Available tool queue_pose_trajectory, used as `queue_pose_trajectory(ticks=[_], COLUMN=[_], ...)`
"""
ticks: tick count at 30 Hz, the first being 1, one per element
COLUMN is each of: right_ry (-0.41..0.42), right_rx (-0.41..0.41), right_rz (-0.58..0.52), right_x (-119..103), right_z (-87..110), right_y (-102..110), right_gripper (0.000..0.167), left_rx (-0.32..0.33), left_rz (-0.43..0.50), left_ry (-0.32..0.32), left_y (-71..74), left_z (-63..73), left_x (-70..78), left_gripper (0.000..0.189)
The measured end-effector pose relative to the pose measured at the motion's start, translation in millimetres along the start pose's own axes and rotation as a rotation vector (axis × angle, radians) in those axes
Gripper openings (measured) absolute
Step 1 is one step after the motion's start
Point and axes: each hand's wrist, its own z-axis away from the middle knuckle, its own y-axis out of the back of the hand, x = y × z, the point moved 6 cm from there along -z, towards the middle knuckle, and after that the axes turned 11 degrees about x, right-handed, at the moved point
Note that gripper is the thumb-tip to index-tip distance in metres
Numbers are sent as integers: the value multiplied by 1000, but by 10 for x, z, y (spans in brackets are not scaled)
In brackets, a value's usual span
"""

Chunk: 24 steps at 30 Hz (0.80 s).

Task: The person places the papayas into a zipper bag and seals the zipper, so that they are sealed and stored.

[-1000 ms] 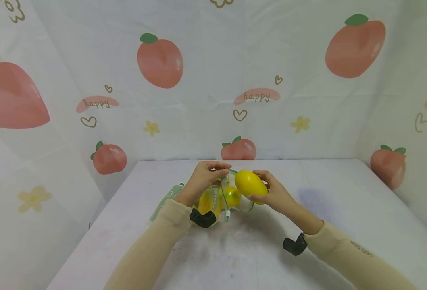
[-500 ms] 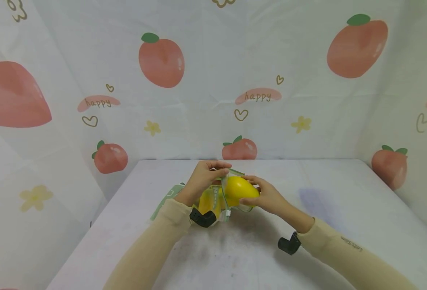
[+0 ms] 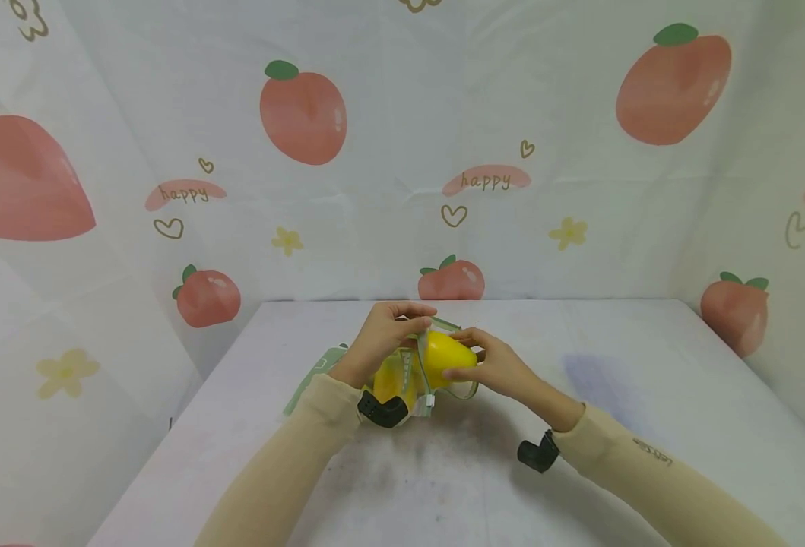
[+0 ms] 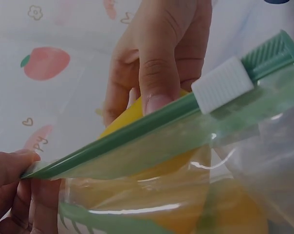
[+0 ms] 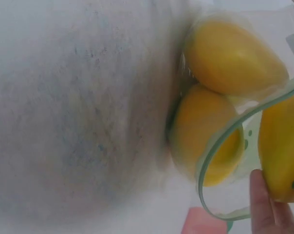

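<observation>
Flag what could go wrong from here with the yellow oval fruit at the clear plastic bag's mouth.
1. The smooth yellow oval fruit in the right hand could snag on the green-edged clear plastic zip bag.
2. The left hand pinches the bag's edge; a slip might let the mouth sag.
3. Two yellow oval fruits inside lie near the mouth and might roll out if it tips.

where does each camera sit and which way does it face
Head: worn on the head, facing forward and down at the table, bag and printed sheet; left hand, right hand and sleeves show.
Left wrist: on that wrist, facing the bag's green edge and white slider; both hands show.
Right wrist: on that wrist, facing the bag's open rim; right fingers show.
Wrist views share the yellow fruit.
</observation>
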Motion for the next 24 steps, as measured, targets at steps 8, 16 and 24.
queue_pose_trajectory(ticks=[8,16,24], right_ry=[10,20,-18], right_rx=[-35,-45,-75], right_rz=[-67,-131,-155], right_x=[-14,0,30], right_z=[-23,-52,-76], right_y=[37,15,23], right_gripper=[60,53,55], left_rx=[-2,5,3], left_rz=[1,6,1], left_ry=[12,22,29], left_y=[-20,-37,-49], left_z=[-15,-33,-42], left_x=[20,22,16], left_gripper=[22,22,21])
